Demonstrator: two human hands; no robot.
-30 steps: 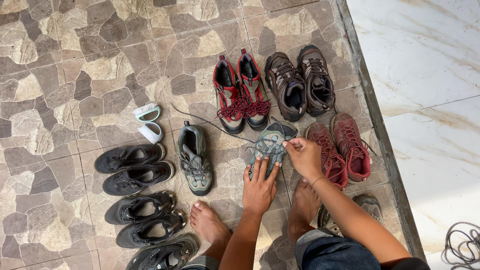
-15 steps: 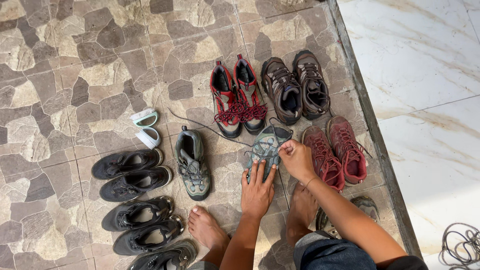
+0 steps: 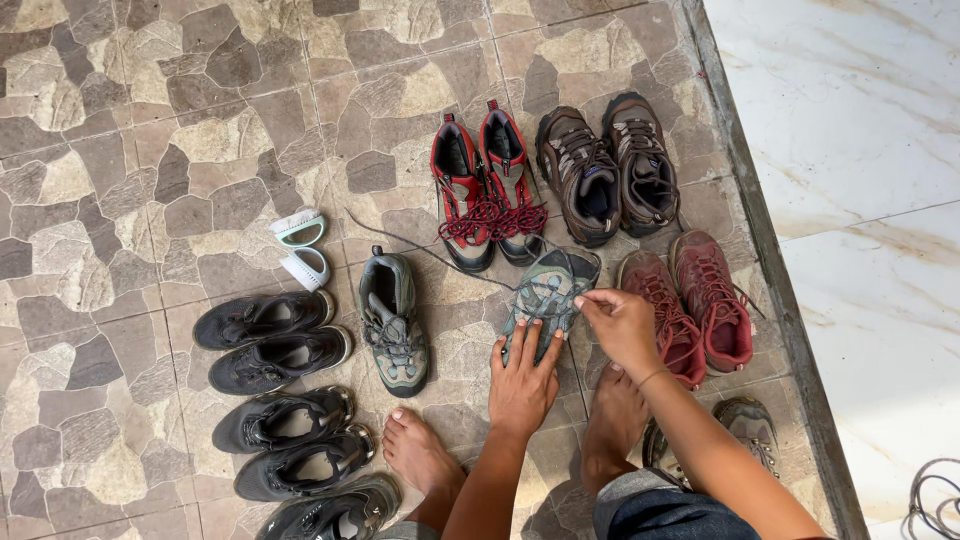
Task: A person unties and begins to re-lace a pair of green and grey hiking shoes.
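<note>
Your left hand [image 3: 522, 385] and right hand [image 3: 622, 325] are bare, your forearms carry no sleeves, a thin band circles your right wrist [image 3: 652, 377], your feet [image 3: 420, 455] are unshod, and dark blue denim [image 3: 665, 510] covers your legs.

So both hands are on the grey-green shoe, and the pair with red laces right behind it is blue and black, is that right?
Not quite: the head view shows that pair is red and black, not blue and black. The rest holds: the left hand and the right hand are both on the grey-green shoe, and the red-laced pair sits just behind it.
</note>
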